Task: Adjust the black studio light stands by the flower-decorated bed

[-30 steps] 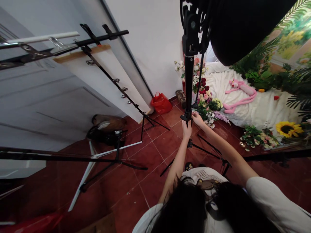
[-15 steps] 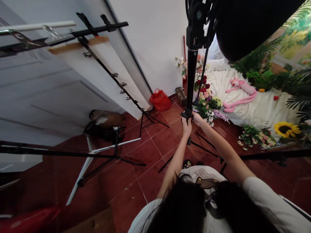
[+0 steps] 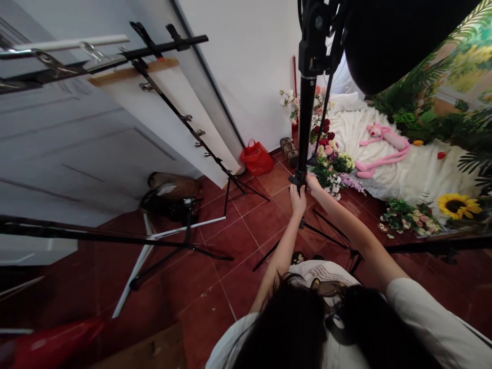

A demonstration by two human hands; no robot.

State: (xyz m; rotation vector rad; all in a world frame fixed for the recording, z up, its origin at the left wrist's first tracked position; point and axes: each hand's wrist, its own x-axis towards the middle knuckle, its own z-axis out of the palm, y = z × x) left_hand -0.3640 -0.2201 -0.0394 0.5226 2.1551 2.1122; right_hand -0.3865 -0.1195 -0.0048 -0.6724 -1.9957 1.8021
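Observation:
A black light stand rises upright before me, a large black lamp head or softbox mounted at its top right. Just under the stand's locking collar, my left hand is wrapped round the pole. My right hand grips the same pole from the right side, its fingers partly hidden behind it. Both hands are closed at nearly the same height. Lower down, the stand's thin black legs spread over the floor near my feet.
To the left stand a backdrop frame with clips and a white board. A red bag sits by the wall. Flowers, a pink plush toy on a white blanket and a sunflower lie right. Another black pole crosses left.
The whole view has shifted slightly, so things appear a little farther right. Both hands keep their hold on the pole, with no clear change in grip.

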